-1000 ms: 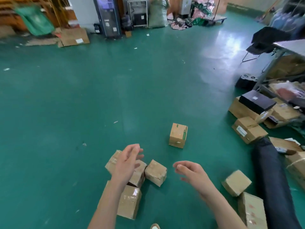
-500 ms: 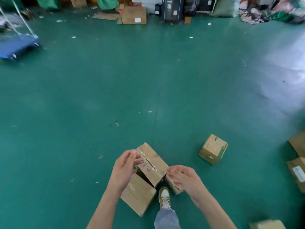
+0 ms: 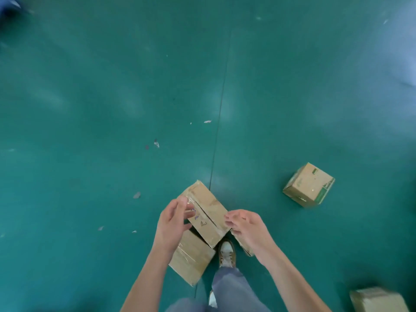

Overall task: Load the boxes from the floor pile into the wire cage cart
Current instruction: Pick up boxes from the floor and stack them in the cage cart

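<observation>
Box [image 3: 242, 244] under right hand [image 3: 247, 230] (mostly hidden) beside taped box [image 3: 207, 212].

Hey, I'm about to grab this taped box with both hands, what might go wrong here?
Likely risks:
1. The left hand and right hand sit open at the ends of the taped box; glossy tape could slip.
2. It rests on lower boxes, which may shift.
3. Your shoe is directly beside them, so a dropped box could hit it.
</observation>
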Tool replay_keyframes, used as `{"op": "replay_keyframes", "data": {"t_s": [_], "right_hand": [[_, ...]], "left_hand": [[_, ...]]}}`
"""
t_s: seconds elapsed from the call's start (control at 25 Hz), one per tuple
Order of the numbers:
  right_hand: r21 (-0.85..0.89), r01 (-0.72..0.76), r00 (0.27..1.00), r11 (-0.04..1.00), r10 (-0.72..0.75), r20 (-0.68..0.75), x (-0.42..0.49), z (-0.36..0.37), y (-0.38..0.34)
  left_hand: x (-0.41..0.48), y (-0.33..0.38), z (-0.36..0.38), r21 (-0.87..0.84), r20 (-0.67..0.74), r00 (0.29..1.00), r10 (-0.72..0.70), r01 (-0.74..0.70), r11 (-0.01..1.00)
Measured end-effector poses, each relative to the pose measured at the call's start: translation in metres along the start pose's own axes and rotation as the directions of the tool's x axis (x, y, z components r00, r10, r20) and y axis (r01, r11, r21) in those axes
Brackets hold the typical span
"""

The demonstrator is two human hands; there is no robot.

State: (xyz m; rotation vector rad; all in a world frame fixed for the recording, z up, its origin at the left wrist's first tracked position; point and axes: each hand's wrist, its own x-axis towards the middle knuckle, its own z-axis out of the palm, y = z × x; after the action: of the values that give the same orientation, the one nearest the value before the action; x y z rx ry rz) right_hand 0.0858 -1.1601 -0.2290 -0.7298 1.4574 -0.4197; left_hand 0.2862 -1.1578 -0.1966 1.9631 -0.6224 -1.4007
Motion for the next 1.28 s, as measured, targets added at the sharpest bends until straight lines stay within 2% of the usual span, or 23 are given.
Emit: {"op": "replay_keyframes", "data": {"t_s": [0.12, 0.2, 0.36, 0.48, 0.56, 0.68, 0.84, 0.92, 1.0, 1.16, 1.28], "right_hand": [[0.014, -0.059, 0.998, 0.998, 0.059, 0.009, 0.061, 0.006, 0.016], [0.083, -0.176, 0.984, 0.981, 0.178, -0.012, 0.112, 0.009, 0.042], [0.257, -0.459, 0.869, 0.85, 0.49, -0.07, 0.216, 0.005, 0.12], [0.211, -0.571, 0.795, 0.793, 0.598, -0.097, 0.267, 0.005, 0.184], [0.155, -0.613, 0.771, 0.775, 0.629, -0.1, 0.295, 0.012, 0.225], [0.108, -0.663, 0.729, 0.74, 0.672, -0.132, 0.327, 0.025, 0.276], [0.082, -0.698, 0.7, 0.711, 0.703, -0.129, 0.355, 0.044, 0.309], [0.104, -0.699, 0.698, 0.707, 0.707, -0.113, 0.367, 0.049, 0.314], [0.136, -0.712, 0.68, 0.689, 0.725, -0.11, 0.376, 0.048, 0.317], [0.135, -0.748, 0.642, 0.65, 0.76, -0.102, 0.381, 0.041, 0.32], [0.111, -0.72, 0.681, 0.685, 0.728, -0.073, 0.377, 0.036, 0.314]], "left_hand": [[0.058, -0.022, 0.014, -0.006, -0.1, 0.994, -0.047, 0.047, 0.999], [0.109, -0.052, 0.024, 0.027, -0.145, 0.983, -0.116, 0.121, 0.992], [0.216, -0.134, 0.047, 0.199, -0.148, 0.962, -0.232, 0.258, 0.945], [0.277, -0.189, 0.064, 0.335, -0.147, 0.941, -0.306, 0.338, 0.879], [0.319, -0.22, 0.075, 0.489, -0.135, 0.948, -0.29, 0.318, 0.812], [0.38, -0.255, 0.084, 0.696, -0.085, 0.976, -0.202, 0.203, 0.689], [0.438, -0.28, 0.076, 0.824, -0.023, 0.997, -0.069, 0.058, 0.564], [0.457, -0.287, 0.069, 0.858, 0.018, 0.991, -0.135, 0.054, 0.511], [0.472, -0.292, 0.063, 0.862, 0.031, 0.979, -0.204, 0.077, 0.501], [0.484, -0.289, 0.051, 0.843, -0.022, 0.98, -0.198, 0.125, 0.524], [0.481, -0.278, 0.04, 0.806, -0.028, 0.996, -0.079, 0.069, 0.588]]}}
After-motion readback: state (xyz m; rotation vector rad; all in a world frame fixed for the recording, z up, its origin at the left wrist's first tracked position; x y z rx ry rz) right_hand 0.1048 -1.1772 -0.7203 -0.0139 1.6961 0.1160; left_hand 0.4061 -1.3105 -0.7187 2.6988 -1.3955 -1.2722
